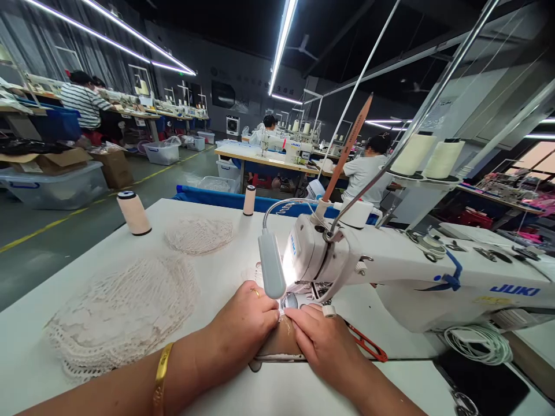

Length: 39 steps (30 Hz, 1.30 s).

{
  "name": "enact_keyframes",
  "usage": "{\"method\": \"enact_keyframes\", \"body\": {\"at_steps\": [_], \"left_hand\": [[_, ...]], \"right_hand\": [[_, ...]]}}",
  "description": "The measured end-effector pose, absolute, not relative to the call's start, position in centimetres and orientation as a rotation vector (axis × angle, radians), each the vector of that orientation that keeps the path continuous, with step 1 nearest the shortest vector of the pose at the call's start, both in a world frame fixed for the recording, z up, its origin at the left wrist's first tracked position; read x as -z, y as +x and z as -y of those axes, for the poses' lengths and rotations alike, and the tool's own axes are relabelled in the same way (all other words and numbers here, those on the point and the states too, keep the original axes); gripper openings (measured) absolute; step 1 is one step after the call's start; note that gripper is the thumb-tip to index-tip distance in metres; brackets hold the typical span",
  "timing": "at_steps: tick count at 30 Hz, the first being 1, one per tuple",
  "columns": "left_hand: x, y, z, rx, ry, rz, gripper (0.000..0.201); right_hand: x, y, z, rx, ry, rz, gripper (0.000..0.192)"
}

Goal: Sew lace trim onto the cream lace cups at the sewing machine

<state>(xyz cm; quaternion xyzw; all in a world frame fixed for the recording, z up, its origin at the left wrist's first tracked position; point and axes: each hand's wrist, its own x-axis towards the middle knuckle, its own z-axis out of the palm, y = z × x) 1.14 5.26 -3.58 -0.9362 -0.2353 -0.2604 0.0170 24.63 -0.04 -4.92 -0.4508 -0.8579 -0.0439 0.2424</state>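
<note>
My left hand (245, 323) and my right hand (323, 341) press together on a small beige lace piece (277, 345) lying flat on the white table (217, 393) in front of the needle of a white Juki sewing machine (390, 271). Fingertips of both hands meet at the presser foot, under the lit gooseneck lamp (271, 271). My left wrist wears a gold bangle; a white thimble sits on a right finger. Red-handled snips (368, 345) lie just right of my right hand.
Two piles of cream lace (121, 312) (199, 235) lie on the table's left. Thread cones (134, 212) (248, 200) stand behind them, larger cones (429, 156) on the rack. A white cable coil (474, 342) lies right. Other people sit at distant machines.
</note>
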Motion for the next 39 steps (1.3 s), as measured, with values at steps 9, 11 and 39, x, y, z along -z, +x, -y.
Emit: {"method": "enact_keyframes", "body": {"at_steps": [9,11,39], "left_hand": [[2.5,0.9,-5.7,0.699,-2.940,0.867,0.027],[3.0,0.8,-6.0,0.704,-2.944,0.897,0.021],[0.8,0.2,-4.7,0.641,-3.187,0.963,0.014]], "right_hand": [[4.9,24.7,-0.1,0.078,-1.209,2.351,0.033],[5.1,24.8,-0.1,0.094,-1.186,2.346,0.034],[2.6,24.9,1.1,0.076,-1.046,2.426,0.035]]}}
